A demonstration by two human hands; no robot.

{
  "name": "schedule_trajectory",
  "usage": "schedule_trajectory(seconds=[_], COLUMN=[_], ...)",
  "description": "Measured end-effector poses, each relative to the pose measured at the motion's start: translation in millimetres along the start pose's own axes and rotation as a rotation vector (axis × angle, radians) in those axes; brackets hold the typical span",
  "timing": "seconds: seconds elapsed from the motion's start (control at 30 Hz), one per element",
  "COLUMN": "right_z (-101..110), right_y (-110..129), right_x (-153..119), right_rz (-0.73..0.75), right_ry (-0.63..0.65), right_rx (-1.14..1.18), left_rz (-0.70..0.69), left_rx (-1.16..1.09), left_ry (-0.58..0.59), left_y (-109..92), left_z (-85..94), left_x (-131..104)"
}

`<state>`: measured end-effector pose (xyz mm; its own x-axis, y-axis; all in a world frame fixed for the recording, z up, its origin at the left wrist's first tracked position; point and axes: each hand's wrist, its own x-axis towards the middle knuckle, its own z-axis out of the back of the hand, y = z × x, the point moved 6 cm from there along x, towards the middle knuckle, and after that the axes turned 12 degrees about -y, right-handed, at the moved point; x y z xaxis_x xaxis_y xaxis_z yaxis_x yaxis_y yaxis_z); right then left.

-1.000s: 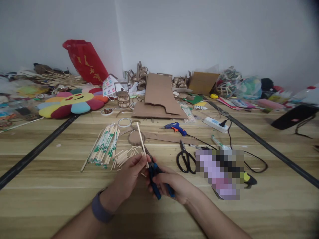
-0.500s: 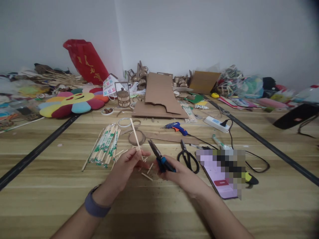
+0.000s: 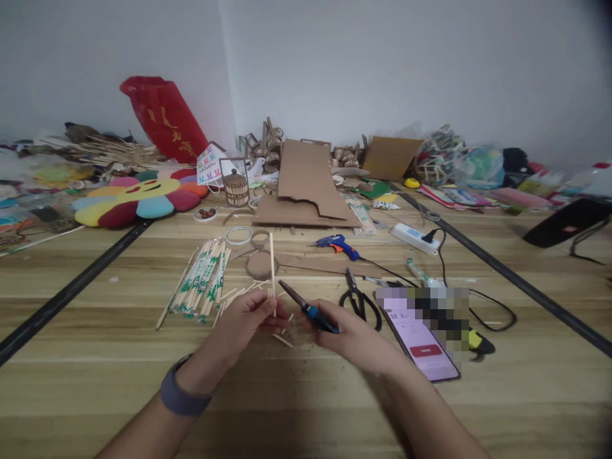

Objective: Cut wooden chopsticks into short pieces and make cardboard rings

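Observation:
My left hand (image 3: 255, 312) pinches a thin wooden chopstick (image 3: 272, 261) between thumb and fingers, and the stick stands almost upright. My right hand (image 3: 342, 328) is wrapped round the black-and-blue handles of a pair of shears (image 3: 299, 299). Their dark, pointed blades look closed and lie just right of the chopstick, apparently not touching it. Short cut stick pieces (image 3: 282, 341) are scattered under and around my left hand. To its left lie several paper-wrapped chopsticks (image 3: 203, 280) in clear plastic.
A blue glue gun (image 3: 337, 245) lies ahead, with black scissors (image 3: 358, 299) and a phone (image 3: 430, 350) to the right. Cardboard rings (image 3: 262, 263) and cardboard sheets (image 3: 306, 175) are farther back. A power strip (image 3: 415, 238) and a small lidded stick bucket (image 3: 236, 188) stand beyond.
The chopstick has turned from leaning left to nearly upright. The shears' blades have come together and shifted slightly left, nearer the stick. The phone screen display has changed.

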<state>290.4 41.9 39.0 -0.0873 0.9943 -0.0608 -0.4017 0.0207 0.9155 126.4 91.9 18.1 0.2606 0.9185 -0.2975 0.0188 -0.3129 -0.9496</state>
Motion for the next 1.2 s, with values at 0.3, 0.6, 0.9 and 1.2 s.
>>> schedule_trajectory(seconds=[0.3,0.6,0.9,1.2], right_z=[2,0,-3,-5], right_y=[-6,-7,-5,-3], right_x=[2,0,0,-1], right_rz=[0.026,0.014,0.042,0.05], right_ry=[0.027,0.054,0.095,0.108], right_rx=[-0.164,-0.161,-0.191,-0.154], left_rz=[0.032,0.082,0.108,0.117], left_rx=[0.065,0.127,0.12,0.109], left_ry=[0.074,0.24,0.278,0.294], left_y=[5,15,19,18], left_z=[-1.8,-10.2,-12.2,-15.5], left_x=[-1,-4,-6,-9])
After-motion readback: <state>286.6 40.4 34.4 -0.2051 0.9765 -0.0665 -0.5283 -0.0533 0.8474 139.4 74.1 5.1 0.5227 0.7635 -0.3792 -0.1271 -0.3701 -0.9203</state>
